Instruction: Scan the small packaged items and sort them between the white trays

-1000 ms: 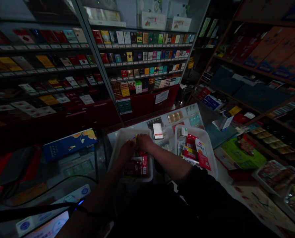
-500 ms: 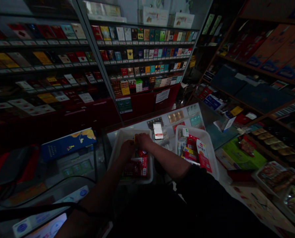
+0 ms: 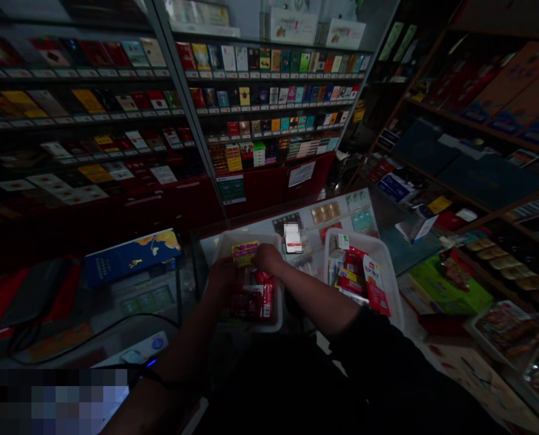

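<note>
Both hands are inside the left white bin (image 3: 277, 314), which holds red and dark packets (image 3: 246, 304). A yellow and pink packet (image 3: 245, 252) lies at the bin's far side, between the hands. My right hand (image 3: 267, 258) is curled at the packet's right edge, closed on it. My left hand (image 3: 222, 275) is low at the packet's left side; its fingers are dark and cannot be made out. To the right stands a second white bin (image 3: 393, 290) with red, yellow and white packets (image 3: 353, 275).
A phone (image 3: 293, 238) lies on the glass counter (image 3: 312, 260) between the bins. A blue box (image 3: 131, 258) is at the left, with a black cable (image 3: 106, 326) nearer. Shelves of small packs (image 3: 269, 96) stand behind. A green box (image 3: 451, 287) is at the right.
My hands have moved apart, and the yellow and pink packet, mostly covered before, now shows between them. The whole view has shifted slightly.
</note>
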Demonstrator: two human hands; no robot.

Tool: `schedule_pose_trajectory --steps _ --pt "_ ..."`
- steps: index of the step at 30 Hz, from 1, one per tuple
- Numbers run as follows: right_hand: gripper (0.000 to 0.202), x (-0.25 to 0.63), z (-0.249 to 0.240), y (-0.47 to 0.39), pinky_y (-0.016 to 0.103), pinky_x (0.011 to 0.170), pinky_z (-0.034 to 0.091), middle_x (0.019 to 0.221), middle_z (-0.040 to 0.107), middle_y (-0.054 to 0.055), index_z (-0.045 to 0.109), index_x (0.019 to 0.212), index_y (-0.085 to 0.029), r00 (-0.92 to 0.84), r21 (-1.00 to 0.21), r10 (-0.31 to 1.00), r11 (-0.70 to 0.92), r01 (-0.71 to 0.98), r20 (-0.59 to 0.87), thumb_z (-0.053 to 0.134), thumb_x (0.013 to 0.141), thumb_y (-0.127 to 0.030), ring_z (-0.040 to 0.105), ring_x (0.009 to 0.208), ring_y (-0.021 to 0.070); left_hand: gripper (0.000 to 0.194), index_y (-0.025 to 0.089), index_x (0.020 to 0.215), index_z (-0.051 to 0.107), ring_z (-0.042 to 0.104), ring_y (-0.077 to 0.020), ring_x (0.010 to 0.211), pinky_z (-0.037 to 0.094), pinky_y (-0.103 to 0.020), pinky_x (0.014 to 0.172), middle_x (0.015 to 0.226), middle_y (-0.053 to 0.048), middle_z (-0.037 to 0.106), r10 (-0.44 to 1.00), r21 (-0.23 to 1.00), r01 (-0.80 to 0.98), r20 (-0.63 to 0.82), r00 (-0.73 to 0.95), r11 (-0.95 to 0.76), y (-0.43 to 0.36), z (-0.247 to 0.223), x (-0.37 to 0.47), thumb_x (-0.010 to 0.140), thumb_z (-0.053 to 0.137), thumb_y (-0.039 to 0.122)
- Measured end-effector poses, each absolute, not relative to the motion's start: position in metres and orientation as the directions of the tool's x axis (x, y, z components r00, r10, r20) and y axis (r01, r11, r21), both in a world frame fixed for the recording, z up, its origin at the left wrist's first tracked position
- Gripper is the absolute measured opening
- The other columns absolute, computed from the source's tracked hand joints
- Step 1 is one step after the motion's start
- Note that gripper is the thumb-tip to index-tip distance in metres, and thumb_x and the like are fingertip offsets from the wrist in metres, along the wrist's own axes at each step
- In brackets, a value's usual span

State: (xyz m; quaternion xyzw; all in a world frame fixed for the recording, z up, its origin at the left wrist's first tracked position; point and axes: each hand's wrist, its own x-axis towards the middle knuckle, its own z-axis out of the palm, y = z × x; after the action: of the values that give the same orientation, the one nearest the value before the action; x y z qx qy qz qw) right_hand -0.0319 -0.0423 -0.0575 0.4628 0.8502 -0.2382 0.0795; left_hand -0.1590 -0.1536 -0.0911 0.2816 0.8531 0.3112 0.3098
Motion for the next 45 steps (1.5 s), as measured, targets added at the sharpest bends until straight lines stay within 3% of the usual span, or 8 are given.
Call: schedule_pose_trajectory --steps 2,6,11,17,25,30,36,45 --pt "0.037 -0.030 -0.051 -0.043 0.030 0.081 0.058 0.121 0.077 0.020 0.076 0.123 -0.012 -0.526 -0.346 0.758 0.409 0.844 -0.387 0.066 0.093 -0.029 0.076 0.110 0.0296 0.041 0.015 0.136 0.069 0.081 -0.0208 0.090 0.061 -0.026 0.070 0.112 -0.012 0.082 0.660 0.734 0.235 -0.363 -0.657 0.637 -0.156 -0.088 -0.161 0.098 0.058 0.025" --pt "0.035 -0.019 -0.035 -0.043 0.030 0.089 0.056 0.125 0.077 0.020 0.078 0.122 -0.012 -0.587 -0.350 0.733 0.480 0.805 -0.345 0.066 0.092 -0.024 0.074 0.116 0.0291 0.044 0.016 0.137 0.070 0.079 -0.0242 0.102 0.061 -0.030 0.079 0.118 -0.013 0.081 0.699 0.802 0.241 -0.278 -0.658 0.546 -0.161 -0.075 -0.163 0.094 0.061 0.024" --pt "0.035 0.007 -0.007 -0.047 0.029 0.098 0.053 0.130 0.077 0.011 0.078 0.126 -0.021 -0.640 -0.466 0.733 0.494 0.734 -0.232 0.064 0.095 -0.025 0.071 0.122 0.0260 0.045 0.021 0.134 0.072 0.077 -0.0267 0.104 0.061 -0.034 0.086 0.117 -0.009 0.081 0.805 0.793 0.435 -0.114 -0.583 0.427 -0.162 -0.050 -0.154 0.091 0.064 0.032" --pt "0.056 0.047 0.013 -0.051 0.031 0.106 0.051 0.135 0.075 0.005 0.070 0.139 -0.024 -0.601 -0.588 0.791 0.435 0.682 -0.112 0.055 0.089 -0.008 0.069 0.125 0.0235 0.043 0.018 0.126 0.073 0.067 -0.0314 0.124 0.053 -0.046 0.112 0.132 -0.013 0.073 0.901 0.687 0.712 0.208 -0.382 0.143 -0.149 -0.040 -0.138 0.086 0.064 0.029" --pt "0.070 0.100 0.015 -0.052 0.042 0.130 0.029 0.162 0.050 0.016 0.055 0.155 -0.014 -0.540 -0.551 0.840 0.424 0.719 -0.058 0.059 0.086 -0.006 0.039 0.156 0.0276 0.058 0.021 0.141 0.065 0.053 -0.0337 0.144 0.044 -0.052 0.123 0.151 -0.012 0.060 0.922 0.693 0.719 0.241 -0.303 0.055 -0.137 -0.042 -0.108 0.084 0.069 0.033" --pt "0.068 0.131 0.011 -0.062 0.047 0.132 0.024 0.171 0.034 0.019 0.049 0.159 -0.013 -0.457 -0.632 0.885 0.303 0.713 -0.091 0.065 0.095 -0.027 0.029 0.161 0.0320 0.061 0.021 0.149 0.059 0.043 -0.0347 0.153 0.041 -0.052 0.125 0.160 -0.013 0.052 0.952 0.715 0.698 0.195 -0.234 0.025 -0.134 -0.043 -0.082 0.092 0.064 0.043" --pt "0.094 0.168 -0.002 -0.084 0.055 0.132 0.018 0.177 0.016 0.018 0.036 0.167 -0.020 -0.434 -0.699 0.889 0.219 0.681 -0.145 0.068 0.092 -0.065 0.014 0.164 0.0377 0.077 0.016 0.161 0.043 0.026 -0.0431 0.161 0.029 -0.065 0.127 0.171 -0.021 0.034 0.969 0.663 0.747 0.150 -0.198 0.050 -0.132 -0.055 -0.057 0.097 0.059 0.056" --pt "0.106 0.196 -0.023 -0.096 0.061 0.131 0.013 0.180 0.006 0.013 0.025 0.170 -0.028 -0.443 -0.717 0.885 0.215 0.663 -0.144 0.064 0.087 -0.081 0.002 0.165 0.0387 0.076 0.018 0.164 0.039 0.027 -0.0426 0.160 0.032 -0.066 0.124 0.173 -0.021 0.030 0.975 0.550 0.833 0.211 -0.068 -0.061 -0.142 -0.072 -0.045 0.099 0.053 0.057"
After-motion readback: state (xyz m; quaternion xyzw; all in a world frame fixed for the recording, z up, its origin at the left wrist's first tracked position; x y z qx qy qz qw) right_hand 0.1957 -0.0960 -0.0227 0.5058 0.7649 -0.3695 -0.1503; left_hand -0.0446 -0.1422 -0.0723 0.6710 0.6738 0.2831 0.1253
